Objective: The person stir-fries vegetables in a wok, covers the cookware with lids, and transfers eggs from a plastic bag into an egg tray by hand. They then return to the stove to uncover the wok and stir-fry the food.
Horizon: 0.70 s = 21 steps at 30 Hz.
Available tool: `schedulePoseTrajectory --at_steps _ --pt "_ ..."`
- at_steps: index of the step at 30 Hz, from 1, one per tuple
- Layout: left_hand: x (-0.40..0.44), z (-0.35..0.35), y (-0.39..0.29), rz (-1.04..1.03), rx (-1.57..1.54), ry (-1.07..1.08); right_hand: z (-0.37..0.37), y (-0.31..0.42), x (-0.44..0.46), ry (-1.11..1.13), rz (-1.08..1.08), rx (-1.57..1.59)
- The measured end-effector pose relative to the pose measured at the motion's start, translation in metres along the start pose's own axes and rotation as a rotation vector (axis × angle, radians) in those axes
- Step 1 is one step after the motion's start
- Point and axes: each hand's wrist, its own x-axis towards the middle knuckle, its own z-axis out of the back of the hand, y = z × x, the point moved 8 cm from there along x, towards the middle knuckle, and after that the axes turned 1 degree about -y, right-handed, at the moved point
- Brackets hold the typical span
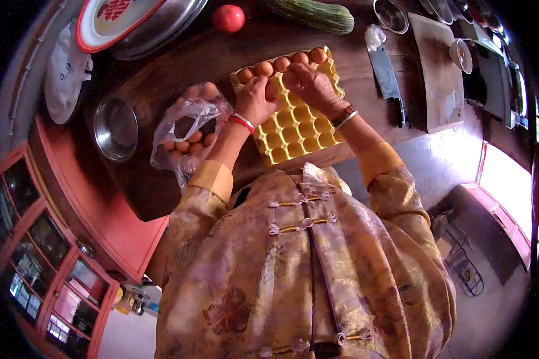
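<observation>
A yellow egg tray [290, 134] lies on the table, its far row filled with several brown eggs [282, 64]. Over the tray's left part, my left hand [256, 103] has its fingers curled around an egg [271, 91], partly covered by the hand. My right hand [318, 88] reaches over the second row, fingers closed on another egg [290, 78]. The nearer cups in front of both hands hold no eggs. Left of the tray, an open clear plastic bag [164, 122] contains more brown eggs [196, 137].
A metal bowl [115, 129] stands at the table's left. A cleaver [386, 75] lies to the right, beside a wooden board [440, 78] and a small bowl [460, 56]. Along the back are a red tomato [229, 19], a green gourd [314, 14] and a red-rimmed enamel plate [90, 42].
</observation>
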Motion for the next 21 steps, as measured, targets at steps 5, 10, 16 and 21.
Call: schedulePoseTrajectory --at_steps 5,10,16,21 --pt "0.014 -0.03 0.01 -0.088 0.264 0.047 -0.031 -0.025 -0.007 0.148 -0.098 0.058" --pt "0.015 -0.033 -0.009 -0.138 0.454 0.121 -0.034 -0.023 -0.006 0.185 -0.007 0.102" --pt "0.02 -0.073 0.035 -0.008 0.341 0.166 -0.041 -0.024 -0.006 0.232 -0.027 0.135" --pt "0.017 -0.059 0.019 -0.015 0.326 0.12 -0.046 -0.024 -0.011 0.211 -0.026 0.011"
